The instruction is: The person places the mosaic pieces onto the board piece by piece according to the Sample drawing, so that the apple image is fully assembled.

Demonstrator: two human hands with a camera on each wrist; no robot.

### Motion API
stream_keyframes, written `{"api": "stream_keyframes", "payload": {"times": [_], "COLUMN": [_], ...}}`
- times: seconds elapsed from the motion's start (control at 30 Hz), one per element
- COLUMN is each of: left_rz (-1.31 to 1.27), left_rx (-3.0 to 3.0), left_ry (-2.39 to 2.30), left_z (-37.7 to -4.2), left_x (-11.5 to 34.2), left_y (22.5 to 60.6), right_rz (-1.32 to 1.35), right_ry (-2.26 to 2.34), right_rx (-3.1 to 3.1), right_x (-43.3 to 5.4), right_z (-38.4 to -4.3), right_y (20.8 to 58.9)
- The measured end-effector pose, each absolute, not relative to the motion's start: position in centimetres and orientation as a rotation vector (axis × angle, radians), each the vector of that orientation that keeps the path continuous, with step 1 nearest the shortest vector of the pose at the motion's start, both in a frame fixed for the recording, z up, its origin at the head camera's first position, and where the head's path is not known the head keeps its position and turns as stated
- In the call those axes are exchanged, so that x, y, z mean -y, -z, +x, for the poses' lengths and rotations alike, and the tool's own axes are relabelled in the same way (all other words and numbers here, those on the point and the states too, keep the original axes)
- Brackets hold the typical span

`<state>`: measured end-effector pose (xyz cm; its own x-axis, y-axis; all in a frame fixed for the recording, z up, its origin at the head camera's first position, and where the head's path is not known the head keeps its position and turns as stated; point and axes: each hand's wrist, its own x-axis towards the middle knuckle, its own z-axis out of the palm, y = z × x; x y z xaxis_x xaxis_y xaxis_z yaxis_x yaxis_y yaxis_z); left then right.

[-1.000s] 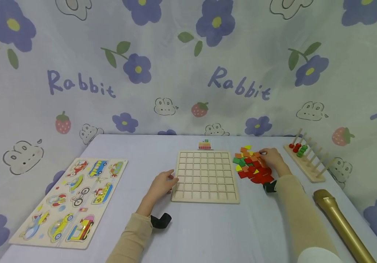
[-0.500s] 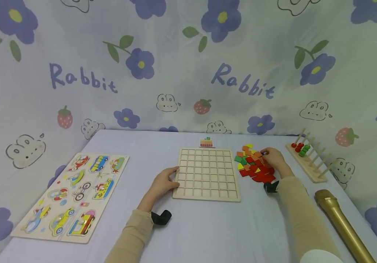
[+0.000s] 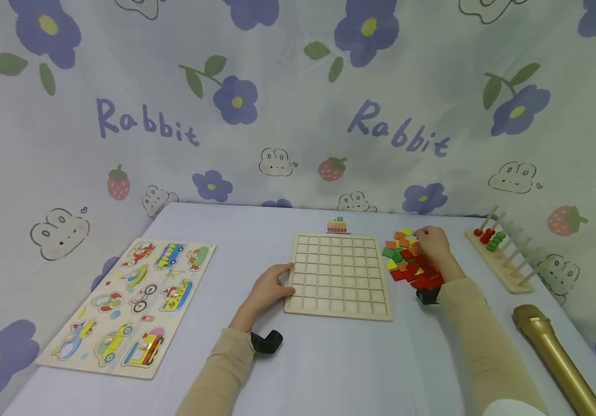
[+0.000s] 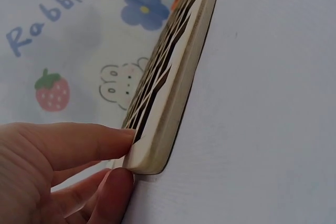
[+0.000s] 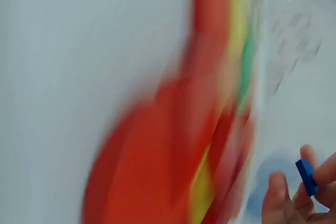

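In the head view, a square wooden grid board (image 3: 339, 315) lies mid-table with bare cells. My left hand (image 3: 273, 287) holds its left edge, thumb and forefinger spread along it. The left wrist view shows that hand (image 4: 79, 174) pinching a corner of the board's rim (image 4: 181, 93). My right hand (image 3: 435, 245) is over the far right side of a pile of flat coloured tiles (image 3: 407, 266), red, orange, yellow and green. In the right wrist view the right hand (image 5: 310, 198) pinches a small dark blue tile (image 5: 307, 177) between its fingertips; the pile there is blurred.
Behind the board stands a small picture card (image 3: 338, 224). On the left lies a vehicle peg puzzle (image 3: 136, 306). At right are a wooden peg rack (image 3: 506, 263) with red and green beads and a gold microphone (image 3: 558, 352). A patterned cloth (image 3: 277, 104) hangs behind the table.
The head view has shifted, moving everything rightward in frame. My left hand has spread its thumb and forefinger to take hold of the board's edge. My right hand has lifted slightly from the pile.
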<state>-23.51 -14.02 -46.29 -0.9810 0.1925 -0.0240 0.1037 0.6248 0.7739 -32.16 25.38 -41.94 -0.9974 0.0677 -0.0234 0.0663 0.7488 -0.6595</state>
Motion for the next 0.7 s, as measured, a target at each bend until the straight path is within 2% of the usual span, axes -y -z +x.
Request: {"api": "stream_keyframes", "payload": {"times": [0.37,0.53,0.7], "left_rz": [0.265,0.259,0.267], "left_rx": [-2.735,-2.738,-2.733], "left_ry": [-1.282,-1.279,-1.291], "left_z": [-23.3,-23.3,-23.4], "left_x": [14.0,14.1,14.1], "left_y": [45.9,45.7,46.0], "right_rz": [0.054,0.249,0.33], "right_ry": [-1.909,-1.882,-1.72], "right_rx": [2.8,2.899,2.961], "right_x": [-14.8,-11.4,-9.2], "right_z": [-33.6,-33.9,-34.4], "right_y": [41.5,41.8,42.5]}}
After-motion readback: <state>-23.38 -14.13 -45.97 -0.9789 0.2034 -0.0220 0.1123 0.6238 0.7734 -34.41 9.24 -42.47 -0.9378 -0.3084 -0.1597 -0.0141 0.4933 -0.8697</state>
